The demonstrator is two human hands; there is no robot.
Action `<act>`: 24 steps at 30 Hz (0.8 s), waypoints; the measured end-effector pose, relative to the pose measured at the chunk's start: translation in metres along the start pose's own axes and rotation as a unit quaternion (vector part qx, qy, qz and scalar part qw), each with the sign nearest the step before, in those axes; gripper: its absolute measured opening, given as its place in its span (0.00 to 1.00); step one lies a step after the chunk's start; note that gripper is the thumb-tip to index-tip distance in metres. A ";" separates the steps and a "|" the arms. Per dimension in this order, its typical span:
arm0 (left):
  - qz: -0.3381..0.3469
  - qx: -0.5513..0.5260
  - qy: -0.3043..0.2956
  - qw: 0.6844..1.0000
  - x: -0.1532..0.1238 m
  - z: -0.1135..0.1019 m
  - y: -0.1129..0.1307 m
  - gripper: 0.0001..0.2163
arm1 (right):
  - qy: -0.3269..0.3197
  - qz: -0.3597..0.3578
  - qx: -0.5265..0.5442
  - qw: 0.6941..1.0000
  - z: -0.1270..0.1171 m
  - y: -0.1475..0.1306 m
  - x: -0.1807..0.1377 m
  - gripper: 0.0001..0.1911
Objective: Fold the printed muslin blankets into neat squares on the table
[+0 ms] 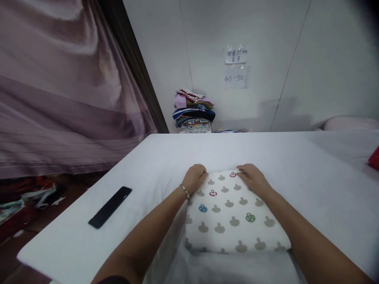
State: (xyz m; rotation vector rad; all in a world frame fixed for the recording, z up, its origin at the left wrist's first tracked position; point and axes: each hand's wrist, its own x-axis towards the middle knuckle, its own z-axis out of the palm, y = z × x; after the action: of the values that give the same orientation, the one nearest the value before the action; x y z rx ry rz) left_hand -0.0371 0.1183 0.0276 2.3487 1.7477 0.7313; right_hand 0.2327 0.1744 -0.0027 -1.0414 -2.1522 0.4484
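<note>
A white cloth (233,213) printed with grey, red, blue and green mushroom shapes lies folded into a flat block in front of me. My left hand (195,176), with a bracelet at the wrist, grips its far left corner, fingers closed around the edge. At the far right corner, my right hand (251,177) pinches the same far edge between thumb and fingers. The cloth's near edge lies close to my body, between my forearms.
The white table (166,154) carries a black flat object (110,207) on the left. Beyond its far edge rises a pile of folded fabrics (194,110). A pink curtain (65,86) hangs at left; something red (374,158) sits at the right edge. Paper notes (236,67) are on the wall.
</note>
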 end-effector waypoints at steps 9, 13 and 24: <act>0.003 -0.054 -0.022 0.998 0.003 0.001 -0.001 0.02 | -0.027 -0.004 -0.003 1.000 -0.006 -0.009 0.002 0.10; 0.011 -0.098 0.007 0.995 0.002 0.000 0.000 0.03 | -0.030 0.014 0.011 0.999 -0.005 -0.009 0.002 0.10; -0.184 -0.033 -0.034 0.982 0.010 0.014 0.004 0.09 | -0.069 0.124 -0.004 0.990 0.000 -0.008 0.001 0.12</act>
State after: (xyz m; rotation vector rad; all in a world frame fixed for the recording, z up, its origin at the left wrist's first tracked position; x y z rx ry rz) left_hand -0.0250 0.1286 0.0199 1.9041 2.0108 0.6276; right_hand 0.2279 0.1703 0.0024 -1.3256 -2.1521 0.6443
